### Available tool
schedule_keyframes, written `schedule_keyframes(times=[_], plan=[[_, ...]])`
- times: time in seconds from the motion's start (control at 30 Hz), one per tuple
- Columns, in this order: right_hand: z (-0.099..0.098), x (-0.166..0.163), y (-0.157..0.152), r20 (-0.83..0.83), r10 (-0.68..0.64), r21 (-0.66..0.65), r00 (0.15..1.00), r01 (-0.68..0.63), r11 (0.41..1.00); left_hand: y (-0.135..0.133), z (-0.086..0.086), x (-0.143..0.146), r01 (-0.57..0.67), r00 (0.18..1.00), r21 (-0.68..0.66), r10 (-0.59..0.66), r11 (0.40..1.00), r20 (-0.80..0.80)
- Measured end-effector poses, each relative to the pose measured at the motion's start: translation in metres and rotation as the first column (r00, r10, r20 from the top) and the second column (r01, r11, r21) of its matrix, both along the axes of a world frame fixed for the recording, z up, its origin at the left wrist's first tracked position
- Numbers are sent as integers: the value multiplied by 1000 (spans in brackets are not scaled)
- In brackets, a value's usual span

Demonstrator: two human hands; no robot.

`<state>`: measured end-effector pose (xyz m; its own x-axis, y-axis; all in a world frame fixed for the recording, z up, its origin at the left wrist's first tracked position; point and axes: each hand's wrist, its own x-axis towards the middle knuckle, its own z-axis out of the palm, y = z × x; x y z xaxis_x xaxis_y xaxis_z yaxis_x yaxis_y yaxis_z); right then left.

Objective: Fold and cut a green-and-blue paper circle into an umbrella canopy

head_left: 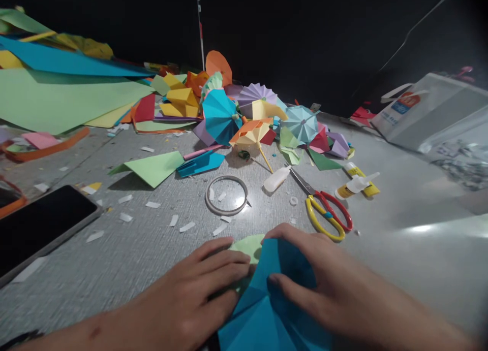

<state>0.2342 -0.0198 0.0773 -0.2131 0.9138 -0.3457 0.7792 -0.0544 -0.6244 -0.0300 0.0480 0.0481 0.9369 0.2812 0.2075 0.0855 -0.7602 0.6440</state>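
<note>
blue paper (267,310) is what everything's centred on, sitting on the desk (122,254) right in front of the person, creases fanning across it and a pale green sheet (247,247) showing past its far end. its long axis seems to run roughly straight away from the person, narrower end pointing toward the pile ahead, while the near end drops out of shot. left hand (190,290) lies flat and unclenched across the paper, fingers together, probably pinning the layers so nothing slides. right hand (335,285) is curled over the blue with the thumb and fingers on it, and looks like it's gripping the sheet, likely to keep a fold lined up.

just ahead of the hands are a thin roll of clear tape (226,196), scissors (326,214) with red and yellow handles, a white glue bottle (276,179) and a yellow glue tube (360,181). paper scraps (186,226) are scattered all over the desk, with a folded green sheet (150,167) further up. beyond that sits a heap of paper umbrellas, including a teal umbrella (220,116) and a lilac umbrella (257,94). big coloured card sheets (57,99) are off to the left, a dark phone (41,229) is near the left edge, and a plastic bag (427,112) is over on the right.
</note>
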Motion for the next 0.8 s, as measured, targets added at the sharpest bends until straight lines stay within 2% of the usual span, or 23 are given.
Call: schedule_keyframes(times=[0.17,0.4,0.53,0.67,0.8], plan=[[0,0,1,7,-16,-50,1000,16,999,0,0,5,-82,993,32,84,996,-77],[2,-1,2,-11,-11,-46,1000,11,999,-1,0,10,-105,993,56,107,993,-47],[2,-1,3,33,-4,-45,999,6,999,-3,-11,9,-133,991,87,135,987,-15],[4,-4,2,96,-12,-15,995,13,1000,-3,-24,7,-172,982,136,159,976,103],[8,-5,-1,111,-11,102,994,0,995,3,-31,5,-102,991,136,88,985,104]])
